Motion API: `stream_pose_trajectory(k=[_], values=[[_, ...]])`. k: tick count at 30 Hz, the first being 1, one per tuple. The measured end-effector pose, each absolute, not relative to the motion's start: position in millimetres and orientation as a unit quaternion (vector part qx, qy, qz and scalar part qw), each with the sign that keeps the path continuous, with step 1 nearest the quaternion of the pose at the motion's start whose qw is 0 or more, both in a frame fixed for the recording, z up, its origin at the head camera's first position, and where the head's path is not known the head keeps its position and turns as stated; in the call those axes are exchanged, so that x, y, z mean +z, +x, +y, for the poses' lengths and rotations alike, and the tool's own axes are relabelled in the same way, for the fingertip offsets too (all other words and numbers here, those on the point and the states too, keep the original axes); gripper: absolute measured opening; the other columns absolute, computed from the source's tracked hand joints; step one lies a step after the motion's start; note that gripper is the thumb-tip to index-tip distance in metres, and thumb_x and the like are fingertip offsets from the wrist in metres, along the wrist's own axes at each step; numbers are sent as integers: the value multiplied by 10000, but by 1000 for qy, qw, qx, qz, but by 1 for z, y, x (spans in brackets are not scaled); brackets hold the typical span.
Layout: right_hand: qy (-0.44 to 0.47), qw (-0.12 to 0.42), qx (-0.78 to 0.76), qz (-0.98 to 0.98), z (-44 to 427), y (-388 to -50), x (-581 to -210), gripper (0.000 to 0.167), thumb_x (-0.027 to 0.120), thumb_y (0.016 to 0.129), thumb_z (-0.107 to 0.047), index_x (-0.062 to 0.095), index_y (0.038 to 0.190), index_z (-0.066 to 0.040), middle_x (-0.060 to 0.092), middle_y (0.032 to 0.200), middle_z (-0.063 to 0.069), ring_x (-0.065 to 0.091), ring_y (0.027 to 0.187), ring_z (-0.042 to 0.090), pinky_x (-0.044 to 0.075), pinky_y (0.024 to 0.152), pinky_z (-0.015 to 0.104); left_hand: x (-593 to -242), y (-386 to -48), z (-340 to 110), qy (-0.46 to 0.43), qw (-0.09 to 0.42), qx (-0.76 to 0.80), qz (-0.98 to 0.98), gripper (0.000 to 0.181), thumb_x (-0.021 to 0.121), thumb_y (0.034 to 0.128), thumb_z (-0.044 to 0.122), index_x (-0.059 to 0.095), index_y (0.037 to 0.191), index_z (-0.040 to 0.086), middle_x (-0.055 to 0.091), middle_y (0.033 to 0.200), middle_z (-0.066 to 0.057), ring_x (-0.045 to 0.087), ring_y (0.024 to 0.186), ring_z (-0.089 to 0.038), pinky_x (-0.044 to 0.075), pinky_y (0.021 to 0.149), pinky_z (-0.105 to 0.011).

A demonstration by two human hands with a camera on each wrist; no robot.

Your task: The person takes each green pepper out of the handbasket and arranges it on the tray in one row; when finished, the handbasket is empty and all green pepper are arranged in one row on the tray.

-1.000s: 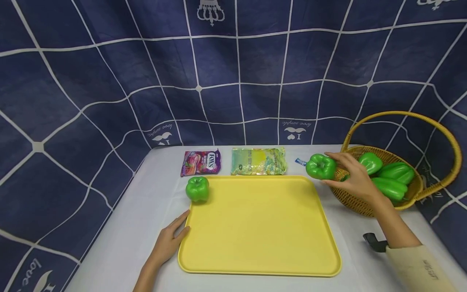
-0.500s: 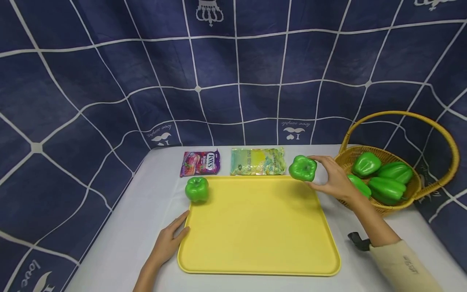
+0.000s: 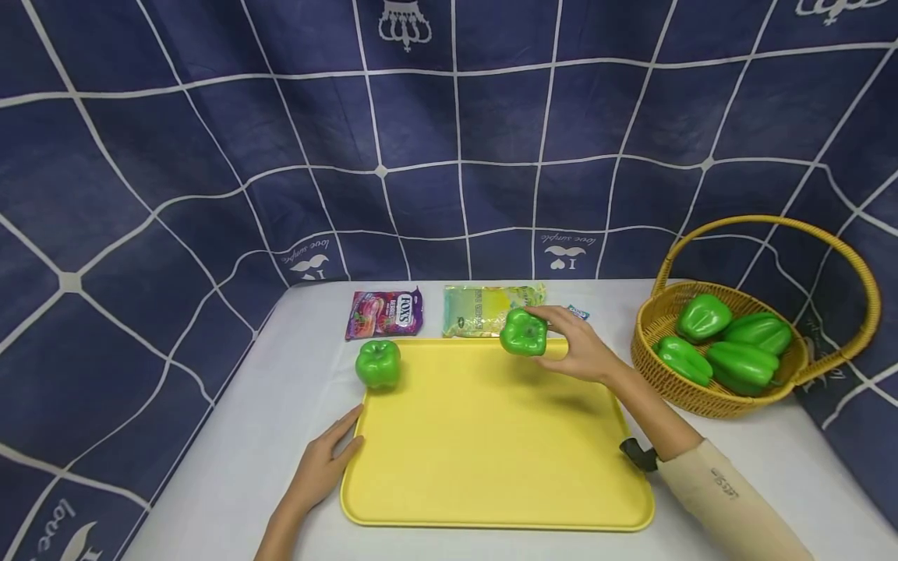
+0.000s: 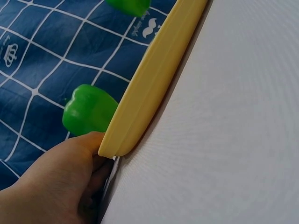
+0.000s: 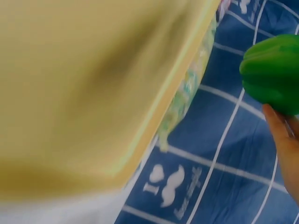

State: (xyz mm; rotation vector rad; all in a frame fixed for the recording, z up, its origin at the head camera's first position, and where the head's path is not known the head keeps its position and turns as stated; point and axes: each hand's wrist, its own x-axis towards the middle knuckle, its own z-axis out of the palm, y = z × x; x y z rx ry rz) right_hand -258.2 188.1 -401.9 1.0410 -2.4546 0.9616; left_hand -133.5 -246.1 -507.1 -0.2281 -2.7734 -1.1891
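My right hand (image 3: 578,348) pinches a green bell pepper (image 3: 523,333) between thumb and fingers, raised over the back part of the yellow tray (image 3: 491,452). That held bell pepper (image 5: 273,72) also shows at the right of the right wrist view, fingers (image 5: 276,126) against it. A second green bell pepper (image 3: 379,364) sits at the tray's back left corner. My left hand (image 3: 319,467) lies beside the tray's left edge, fingers fairly straight, fingertips touching the rim. In the left wrist view, this hand (image 4: 60,177) meets the tray rim (image 4: 135,107), its other fingers partly hidden.
A wicker basket (image 3: 641,351) with a tall handle stands at the right, several green peppers (image 3: 744,366) inside. Behind the tray lie a purple candy bag (image 3: 384,314), a yellow-green packet (image 3: 477,312) and a small blue wrapper (image 3: 578,312). A blue checked cloth (image 3: 449,140) hangs behind.
My right hand has carried the bell pepper leftward from beside the basket to over the tray's back middle. The left hand and the other pepper have stayed put.
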Motion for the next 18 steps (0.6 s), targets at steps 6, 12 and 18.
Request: stream_pose_trajectory(k=[6,12,18], values=[[368,81,330,-866,152,-263,-407,746,778,734,-262,415,1384,-217,452,1338,38,426,1217,268,404,955,531,-507,-134,-245,-72,57,-388,-917,509,541,935,334,397,1410,215,404,1422,-14,352,1304,-286,290,1058,-511],[384,18,333,-861,124,-272,-420,730,771,750,-239,422,1388,-185,468,1350,60,436,1223,263,371,990,529,-507,-134,-246,-71,56,-388,-917,512,537,934,348,397,1410,220,403,1423,-16,353,1303,-283,293,1059,-504],[392,-63,399,-826,106,-282,-434,723,761,773,-215,406,1392,-100,427,1386,63,438,1226,212,455,953,365,-507,-134,-246,-71,54,-390,-916,514,539,933,354,397,1410,223,404,1422,-10,353,1303,-288,296,1055,-509]])
